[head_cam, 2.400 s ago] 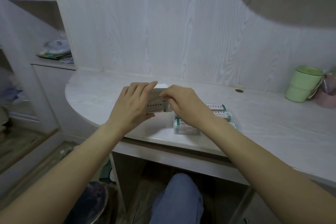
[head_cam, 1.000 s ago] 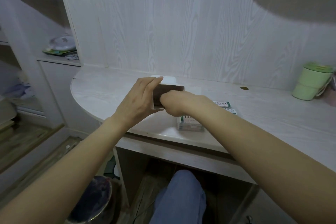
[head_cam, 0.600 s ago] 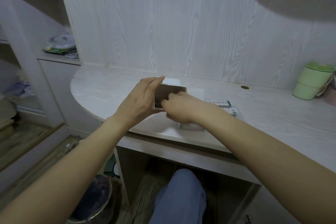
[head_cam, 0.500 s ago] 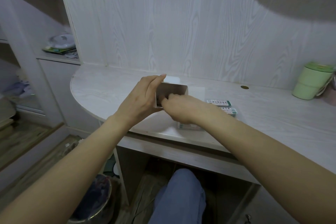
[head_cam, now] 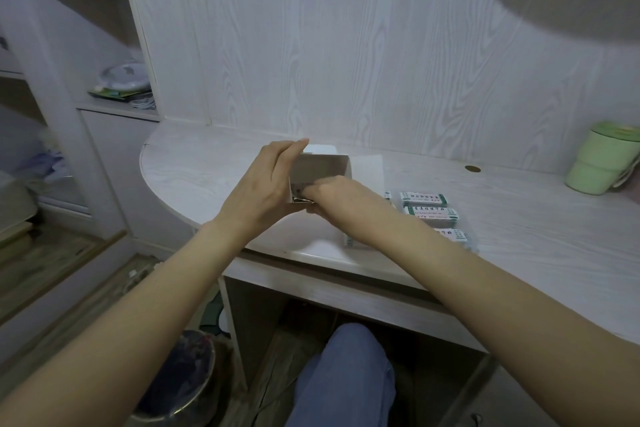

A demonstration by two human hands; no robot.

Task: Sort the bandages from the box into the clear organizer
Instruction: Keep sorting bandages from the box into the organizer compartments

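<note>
The right hand covers its own fingertips inside the box, so its grip cannot be told. Its forearm hides most of the clear organizer. The far-right green cup is perhaps cropped.

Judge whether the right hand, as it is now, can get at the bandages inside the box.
Probably yes. The left hand holds the box with its open end turned toward the right hand, whose fingers are already at the opening, nothing between them; the bandages are barely visible.

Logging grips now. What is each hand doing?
Left hand: holds the open bandage box.
Right hand: fingers reach into the box; grip hidden.
</note>
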